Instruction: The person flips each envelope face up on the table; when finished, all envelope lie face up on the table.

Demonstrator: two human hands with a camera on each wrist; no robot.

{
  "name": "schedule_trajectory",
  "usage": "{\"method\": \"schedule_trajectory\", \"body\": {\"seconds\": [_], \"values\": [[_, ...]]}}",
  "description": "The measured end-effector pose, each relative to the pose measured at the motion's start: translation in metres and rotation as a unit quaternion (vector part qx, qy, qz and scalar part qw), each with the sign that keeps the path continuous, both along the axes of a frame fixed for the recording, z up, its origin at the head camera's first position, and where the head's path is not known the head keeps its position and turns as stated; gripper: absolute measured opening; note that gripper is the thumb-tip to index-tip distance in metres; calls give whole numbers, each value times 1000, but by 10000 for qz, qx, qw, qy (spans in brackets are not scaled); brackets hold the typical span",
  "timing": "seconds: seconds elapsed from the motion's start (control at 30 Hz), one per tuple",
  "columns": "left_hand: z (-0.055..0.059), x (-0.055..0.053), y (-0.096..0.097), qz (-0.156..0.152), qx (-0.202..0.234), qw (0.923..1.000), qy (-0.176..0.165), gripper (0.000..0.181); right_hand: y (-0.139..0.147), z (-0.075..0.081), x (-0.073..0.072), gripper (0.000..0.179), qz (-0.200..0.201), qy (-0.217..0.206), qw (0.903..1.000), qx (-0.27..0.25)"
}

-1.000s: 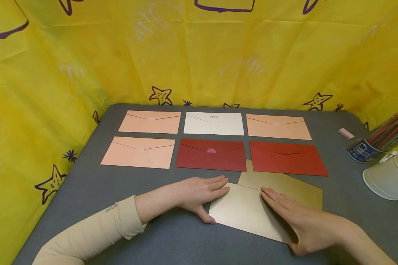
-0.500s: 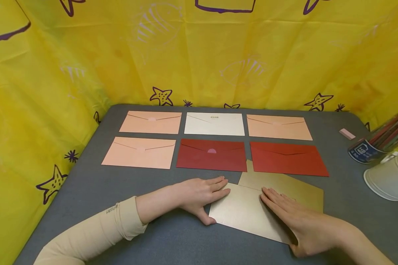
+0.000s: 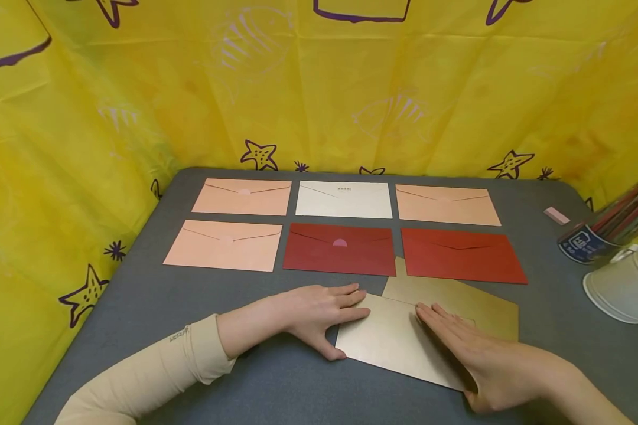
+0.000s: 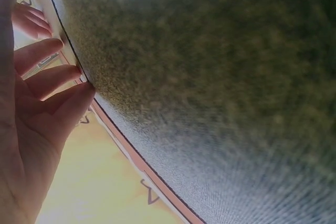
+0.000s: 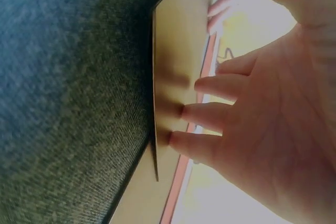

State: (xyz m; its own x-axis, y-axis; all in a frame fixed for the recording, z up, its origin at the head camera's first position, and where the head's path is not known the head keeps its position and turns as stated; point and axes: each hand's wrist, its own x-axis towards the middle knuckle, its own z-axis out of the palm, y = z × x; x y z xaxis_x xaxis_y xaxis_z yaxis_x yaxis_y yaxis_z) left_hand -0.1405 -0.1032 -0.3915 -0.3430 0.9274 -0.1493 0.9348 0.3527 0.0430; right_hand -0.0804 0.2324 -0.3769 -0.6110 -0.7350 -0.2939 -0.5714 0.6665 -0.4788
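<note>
A pale gold envelope (image 3: 383, 330) lies plain side up at the table's front, partly over a darker gold envelope (image 3: 489, 310). The darker one's far edge tucks under a red envelope (image 3: 462, 254). My left hand (image 3: 321, 316) rests on the pale envelope's left end, fingers spread and thumb at the near corner. With fingers straight, my right hand (image 3: 478, 354) touches its top by the fingertips, thumb at the near edge; the palm stands off the surface in the right wrist view. That hand hides the right end of the pale envelope (image 5: 181, 51).
Behind lie a dark red envelope (image 3: 340, 260), a white one (image 3: 343, 203) and several peach envelopes (image 3: 239, 203). At the right stand a pencil holder (image 3: 585, 245) and a white cup (image 3: 624, 286); a pink eraser (image 3: 556, 215) lies behind. A yellow cloth (image 3: 319, 88) hangs beyond the table.
My right hand's fingertips shift slightly to the left on the pale gold envelope, and its fingers draw closer together. The left hand and the envelopes stay put.
</note>
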Motion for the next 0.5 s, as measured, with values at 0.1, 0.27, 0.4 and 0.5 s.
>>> {"method": "schedule_trajectory", "body": {"seconds": [0.1,0.27,0.4,0.5], "values": [[0,0,1,-101,47,9998,158,78,0,2,0,124,-22,-14,9999,109],[-1,0,1,-124,89,9996,233,81,1,5,-2,124,4,-135,9999,73],[-1,-1,1,-84,103,9998,175,85,3,6,-5,123,94,-281,9994,-154],[-2,-1,0,-101,149,9997,158,83,5,7,-8,122,169,-387,9987,-296]]}}
